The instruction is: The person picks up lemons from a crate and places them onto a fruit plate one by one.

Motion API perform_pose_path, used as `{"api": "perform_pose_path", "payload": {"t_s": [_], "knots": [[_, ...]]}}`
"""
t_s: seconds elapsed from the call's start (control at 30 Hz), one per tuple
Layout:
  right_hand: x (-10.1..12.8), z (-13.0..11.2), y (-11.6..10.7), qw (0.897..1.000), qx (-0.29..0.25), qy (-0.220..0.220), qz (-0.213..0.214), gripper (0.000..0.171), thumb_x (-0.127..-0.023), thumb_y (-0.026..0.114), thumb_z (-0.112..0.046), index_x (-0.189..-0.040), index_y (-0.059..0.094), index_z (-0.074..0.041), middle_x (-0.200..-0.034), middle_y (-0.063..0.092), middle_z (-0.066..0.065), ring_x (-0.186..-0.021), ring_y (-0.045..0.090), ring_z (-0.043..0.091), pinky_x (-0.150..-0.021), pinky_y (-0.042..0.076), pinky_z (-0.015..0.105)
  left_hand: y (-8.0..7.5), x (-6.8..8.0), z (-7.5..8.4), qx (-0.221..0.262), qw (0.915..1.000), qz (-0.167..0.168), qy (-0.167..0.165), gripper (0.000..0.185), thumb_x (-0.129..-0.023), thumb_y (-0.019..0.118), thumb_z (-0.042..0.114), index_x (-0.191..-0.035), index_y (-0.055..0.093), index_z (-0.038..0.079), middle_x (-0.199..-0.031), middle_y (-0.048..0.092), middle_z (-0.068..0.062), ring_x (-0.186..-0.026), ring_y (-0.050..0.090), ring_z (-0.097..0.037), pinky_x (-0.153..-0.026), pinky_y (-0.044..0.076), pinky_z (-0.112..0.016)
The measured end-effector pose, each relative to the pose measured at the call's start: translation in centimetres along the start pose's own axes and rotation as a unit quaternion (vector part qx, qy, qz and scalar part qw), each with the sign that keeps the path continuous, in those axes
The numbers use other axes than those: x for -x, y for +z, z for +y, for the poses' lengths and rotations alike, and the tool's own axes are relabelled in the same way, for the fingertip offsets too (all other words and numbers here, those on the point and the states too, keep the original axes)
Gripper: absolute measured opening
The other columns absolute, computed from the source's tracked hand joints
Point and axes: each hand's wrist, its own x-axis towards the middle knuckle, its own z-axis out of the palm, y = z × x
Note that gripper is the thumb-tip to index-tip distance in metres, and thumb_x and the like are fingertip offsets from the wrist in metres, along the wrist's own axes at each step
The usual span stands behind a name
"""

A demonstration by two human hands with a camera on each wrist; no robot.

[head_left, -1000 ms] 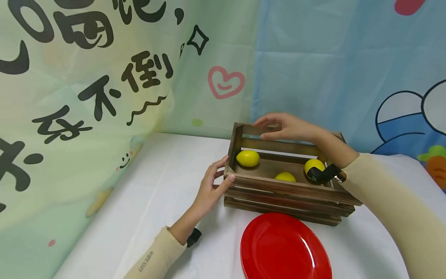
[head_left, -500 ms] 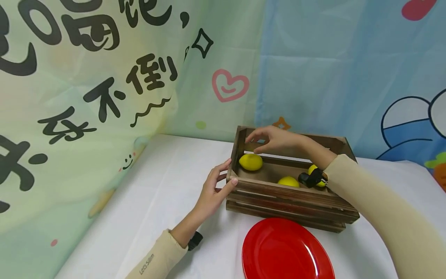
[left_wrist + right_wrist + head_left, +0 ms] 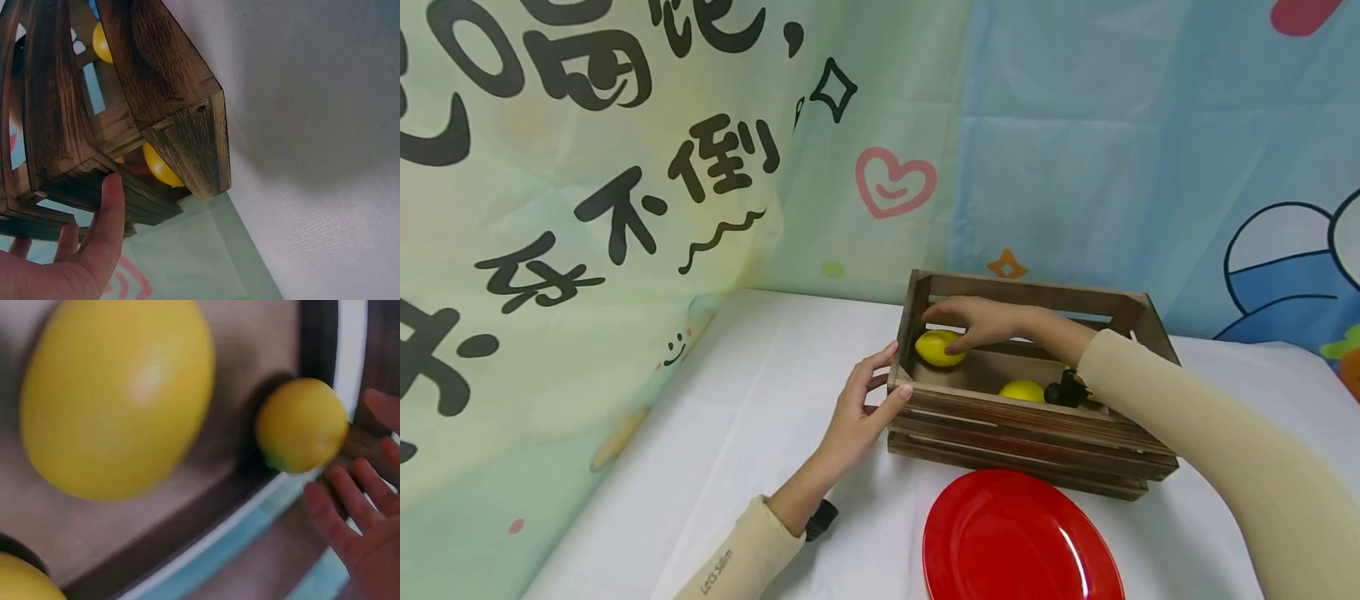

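Wooden crate [image 3: 1022, 417]: the right hand [image 3: 973, 321] reaches inside, fingers loosely spread over a smooth yellow lemon [image 3: 940, 348] in its left end, not clamped. Against the crate's left corner, the left hand [image 3: 857, 412] rests with fingers straight.

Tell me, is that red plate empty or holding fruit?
Empty. The red plate shows only bare glossy surface; the lemons lie inside the wooden crate behind it.

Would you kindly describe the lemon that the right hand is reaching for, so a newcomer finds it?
Find the wooden crate behind the red plate. The lemon lies in its far-left corner, under the right hand, unlike the others towards the right.
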Motion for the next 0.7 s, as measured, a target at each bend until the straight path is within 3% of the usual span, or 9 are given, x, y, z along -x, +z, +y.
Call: {"api": "perform_pose_path", "payload": {"t_s": [0.3, 0.47, 0.7], "knots": [[-0.2, 1.2, 1.8, 0.995, 0.088, -0.041, 0.019, 0.045, -0.09, 0.067, -0.01, -0.131, 0.055, 0.005, -0.136, 0.048, 0.025, -0.124, 0.045, 0.041, -0.104, 0.035, 0.057, -0.1, 0.0, -0.1, 0.001, 0.9999, -0.006, 0.009, 0.057, -0.097, 0.06, 0.031, -0.15, 0.038, 0.027, -0.144, 0.042, -0.008, -0.127, 0.05, -0.031, -0.084, 0.052, -0.038], [-0.5, 1.2, 2.0, 0.992, 0.107, -0.059, 0.022, 0.043, -0.087, 0.069, -0.006, -0.127, 0.057, 0.004, -0.129, 0.049, 0.023, -0.116, 0.048, 0.037, -0.1, 0.039, 0.054, -0.1, 0.0, -0.1, -0.004, 1.0, -0.003, 0.007, 0.056, -0.097, 0.06, 0.032, -0.149, 0.038, 0.029, -0.143, 0.043, -0.006, -0.127, 0.05, -0.03, -0.084, 0.052, -0.037], [-0.3, 1.4, 2.2, 0.993, 0.109, -0.032, -0.004, 0.047, -0.087, 0.069, -0.006, -0.132, 0.056, 0.001, -0.128, 0.05, 0.02, -0.114, 0.048, 0.033, -0.098, 0.039, 0.052, -0.1, 0.1, 0.0, -0.005, 1.0, 0.001, 0.004, 0.056, -0.097, 0.059, 0.031, -0.149, 0.038, 0.03, -0.142, 0.043, -0.007, -0.126, 0.051, -0.031, -0.084, 0.052, -0.037]]}}
